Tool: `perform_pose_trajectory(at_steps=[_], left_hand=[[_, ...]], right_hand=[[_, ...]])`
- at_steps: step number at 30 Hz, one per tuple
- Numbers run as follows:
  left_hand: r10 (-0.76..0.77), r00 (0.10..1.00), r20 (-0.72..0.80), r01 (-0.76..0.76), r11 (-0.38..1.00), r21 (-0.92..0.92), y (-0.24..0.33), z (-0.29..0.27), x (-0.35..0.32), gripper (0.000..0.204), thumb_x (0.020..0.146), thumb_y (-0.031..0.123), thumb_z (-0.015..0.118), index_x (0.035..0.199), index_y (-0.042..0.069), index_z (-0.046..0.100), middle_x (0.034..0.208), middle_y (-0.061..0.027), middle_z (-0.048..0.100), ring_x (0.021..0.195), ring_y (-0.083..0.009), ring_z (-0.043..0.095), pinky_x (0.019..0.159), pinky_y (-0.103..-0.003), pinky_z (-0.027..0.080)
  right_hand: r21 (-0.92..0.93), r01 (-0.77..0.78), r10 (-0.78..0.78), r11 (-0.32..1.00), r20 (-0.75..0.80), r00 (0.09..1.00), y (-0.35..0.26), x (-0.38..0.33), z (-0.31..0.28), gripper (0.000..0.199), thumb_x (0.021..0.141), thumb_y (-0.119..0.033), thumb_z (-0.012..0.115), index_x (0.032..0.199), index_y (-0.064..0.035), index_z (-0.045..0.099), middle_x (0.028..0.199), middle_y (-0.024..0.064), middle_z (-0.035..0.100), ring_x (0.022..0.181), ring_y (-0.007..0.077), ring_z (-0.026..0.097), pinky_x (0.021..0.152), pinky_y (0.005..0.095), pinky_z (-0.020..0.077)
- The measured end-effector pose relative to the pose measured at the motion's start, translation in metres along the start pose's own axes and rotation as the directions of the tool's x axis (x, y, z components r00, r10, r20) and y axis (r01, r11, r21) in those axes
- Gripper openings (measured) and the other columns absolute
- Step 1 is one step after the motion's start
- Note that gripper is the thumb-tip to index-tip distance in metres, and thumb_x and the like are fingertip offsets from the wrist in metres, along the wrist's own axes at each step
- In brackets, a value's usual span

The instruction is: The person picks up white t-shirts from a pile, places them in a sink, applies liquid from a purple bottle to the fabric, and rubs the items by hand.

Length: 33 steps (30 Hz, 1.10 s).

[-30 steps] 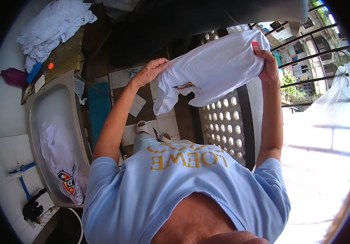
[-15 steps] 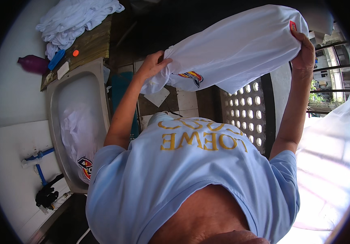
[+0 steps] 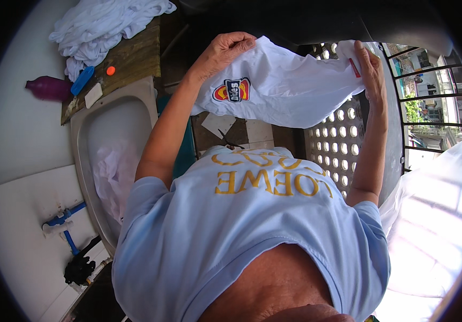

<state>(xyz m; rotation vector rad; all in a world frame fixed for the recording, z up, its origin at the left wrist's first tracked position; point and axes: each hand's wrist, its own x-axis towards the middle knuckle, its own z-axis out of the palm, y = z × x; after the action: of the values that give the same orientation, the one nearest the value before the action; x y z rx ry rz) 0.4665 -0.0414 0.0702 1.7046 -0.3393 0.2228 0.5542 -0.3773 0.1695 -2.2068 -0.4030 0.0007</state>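
A white garment [image 3: 295,80] is stretched sideways in the air in front of me, with a red, yellow and black printed badge near its left end. My left hand [image 3: 224,55] is closed on its upper left edge, fingers bent over the fabric. At the other end my right hand [image 3: 371,72] pinches the cloth beside a small red tag. The garment sags between the two hands, and its lower edge hangs over the tiled floor. Which part of the garment each hand grips cannot be made out.
To my left is a metal sink [image 3: 77,145] with white cloth [image 3: 115,174] inside. A wooden board [image 3: 139,51] bears a white cloth heap [image 3: 104,32], a blue brush-like thing [image 3: 82,80] and an orange cap [image 3: 110,70]. A purple bottle [image 3: 48,88] lies alongside. A perforated panel [image 3: 325,145] stands ahead right.
The garment has turned and drawn in, so its badge now faces me more fully. My left hand has risen to the right; my right hand has come inward and slightly down.
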Motion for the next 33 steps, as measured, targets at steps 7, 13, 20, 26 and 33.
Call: perform_pose_trajectory(at_steps=[7,13,20,26,33], left_hand=[[0.105,0.994,0.021,-0.107,0.991,0.082,0.032,-0.02,0.014,0.025,0.091,0.031,0.059,0.098,0.01,0.071,0.085,0.0009,0.067,0.079,-0.0089,0.06,0.073,-0.021,0.048],[0.093,0.987,0.129,-0.111,0.985,0.132,0.069,-0.011,0.018,0.027,0.089,0.033,0.061,0.098,0.009,0.07,0.086,0.0017,0.066,0.081,-0.0077,0.059,0.073,-0.021,0.048],[-0.171,0.964,0.206,0.13,0.971,0.199,0.051,-0.018,0.023,0.03,0.09,0.033,0.06,0.105,0.007,0.061,0.087,-0.0011,0.065,0.081,-0.0061,0.057,0.075,-0.022,0.046],[-0.444,0.855,0.267,0.213,0.771,0.6,0.003,-0.048,-0.018,0.042,0.072,0.031,0.08,0.1,0.004,0.063,0.083,-0.0024,0.066,0.077,-0.0089,0.057,0.07,-0.025,0.045],[-0.493,0.864,0.104,0.424,0.824,0.376,-0.001,-0.099,-0.044,0.028,0.077,0.032,0.076,0.085,0.006,0.067,0.072,0.0014,0.061,0.07,-0.0067,0.053,0.064,-0.024,0.042]], right_hand=[[-0.412,0.055,-0.035,0.91,0.056,0.998,-0.002,-0.012,0.024,0.043,0.085,-0.034,0.061,0.123,-0.0152,0.058,0.104,0.0142,0.067,0.093,0.0294,0.065,0.082,0.0383,0.0516],[-0.303,0.396,-0.335,0.867,0.235,0.913,0.003,-0.01,0.061,0.084,0.073,-0.043,0.072,0.143,-0.0222,0.032,0.141,0.0114,0.043,0.13,0.0337,0.04,0.106,0.0478,0.0359],[0.816,-0.35,-0.352,0.46,0.53,0.772,0.003,0.012,0.12,0.031,0.093,-0.031,0.057,0.109,-0.0058,0.061,0.096,0.0027,0.066,0.084,0.0108,0.062,0.082,0.0261,0.0497],[0.832,-0.354,-0.271,0.428,0.492,0.827,0.0,0.016,0.106,0.03,0.094,-0.033,0.053,0.106,-0.006,0.06,0.093,0.0042,0.065,0.084,0.0116,0.062,0.079,0.0265,0.0499],[0.866,-0.346,-0.06,0.362,0.392,0.918,0.057,0.025,0.078,0.03,0.092,-0.032,0.057,0.108,-0.0063,0.062,0.096,0.0087,0.067,0.087,0.0176,0.064,0.08,0.0302,0.0525]])
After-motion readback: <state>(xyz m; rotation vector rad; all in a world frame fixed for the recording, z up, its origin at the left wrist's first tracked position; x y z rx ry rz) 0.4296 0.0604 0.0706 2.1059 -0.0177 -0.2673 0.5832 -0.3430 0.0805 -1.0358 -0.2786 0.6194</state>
